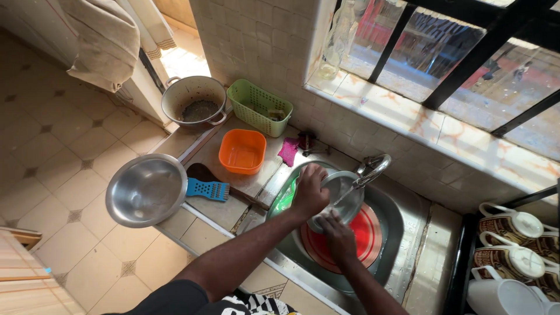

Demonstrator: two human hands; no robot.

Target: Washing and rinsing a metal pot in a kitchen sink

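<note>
Fingers of both hands grip a steel bowl (340, 198) under the tap (373, 167), orange tub (242, 151) beside.

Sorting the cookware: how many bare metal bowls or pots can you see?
3: a steel bowl at the counter edge, a pot in the corner beside the green basket, and a bowl held by both hands in the sink. More may lie hidden underneath.

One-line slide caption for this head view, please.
Both hands, left hand and right hand, hold a steel bowl under the tap.
</note>
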